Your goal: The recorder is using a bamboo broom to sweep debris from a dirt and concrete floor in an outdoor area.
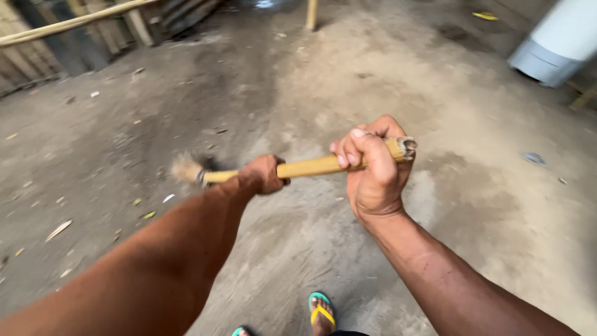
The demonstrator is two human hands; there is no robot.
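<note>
A bamboo-handled broom (309, 167) lies across the middle of the head view, its pale bristle end (185, 168) blurred low over the dirt floor at the left. My left hand (264, 175) is wrapped around the handle partway down, close to the bristles. My right hand (373, 163) grips the handle near its cut top end (405, 147), fingers curled over it. Both forearms reach in from the bottom of the frame.
The ground is dusty packed earth (404, 81) scattered with dry leaves and scraps. A bamboo fence (68, 25) runs along the far left, a bamboo post (311, 14) stands at the back, and a white-grey cylinder (553, 43) sits at the far right. My sandalled foot (321, 311) shows below.
</note>
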